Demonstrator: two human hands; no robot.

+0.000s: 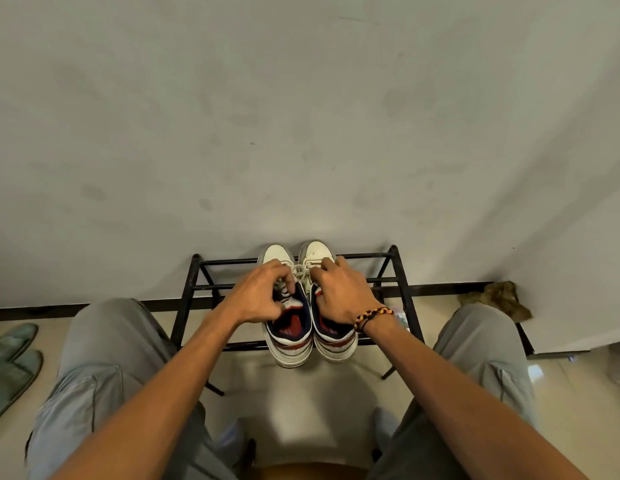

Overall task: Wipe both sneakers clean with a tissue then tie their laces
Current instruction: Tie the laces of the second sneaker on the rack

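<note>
Two white sneakers [310,306] stand side by side on a black rack [398,271], under the left hand [260,296] and right hand [339,292], whose curled fingers pinch the laces [301,271].

Dim warm indoor light, soft shadows on wall [301,116], wide-angle edge distortion, slight blur

Two sneakers [310,303] (side by side), two hands [298,292], one rack [398,271], two slippers [10,358].
</note>
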